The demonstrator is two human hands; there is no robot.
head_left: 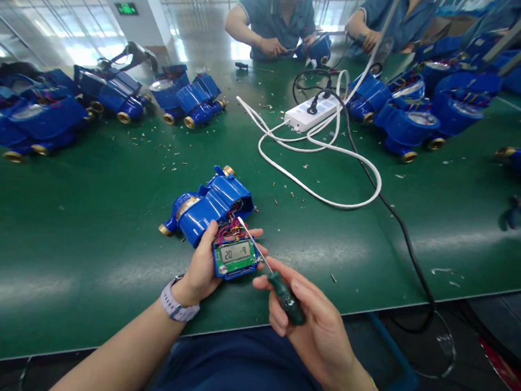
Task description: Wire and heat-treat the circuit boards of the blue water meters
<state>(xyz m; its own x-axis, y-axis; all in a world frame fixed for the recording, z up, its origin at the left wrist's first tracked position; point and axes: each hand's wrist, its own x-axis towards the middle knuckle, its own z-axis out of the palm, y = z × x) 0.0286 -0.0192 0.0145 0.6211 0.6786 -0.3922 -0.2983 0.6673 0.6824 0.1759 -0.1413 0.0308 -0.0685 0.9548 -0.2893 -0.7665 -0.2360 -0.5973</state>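
Near the front edge of the tabletop [108, 253], the right hand [310, 314] is gripping a screwdriver [284, 293] in closed fingers, its shaft slanting forward-left, its tip overlying the wires [225, 232]. The left hand [205, 271] is holding the board [236, 253] in its fingers; the meter [216, 204] is lying just beyond.

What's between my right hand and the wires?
The head view shows the screwdriver, its shaft slanting past the board and your left fingertips toward the wires.

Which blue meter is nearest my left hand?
The blue meter just beyond the display board in your left hand; all the others lie farther from that hand.
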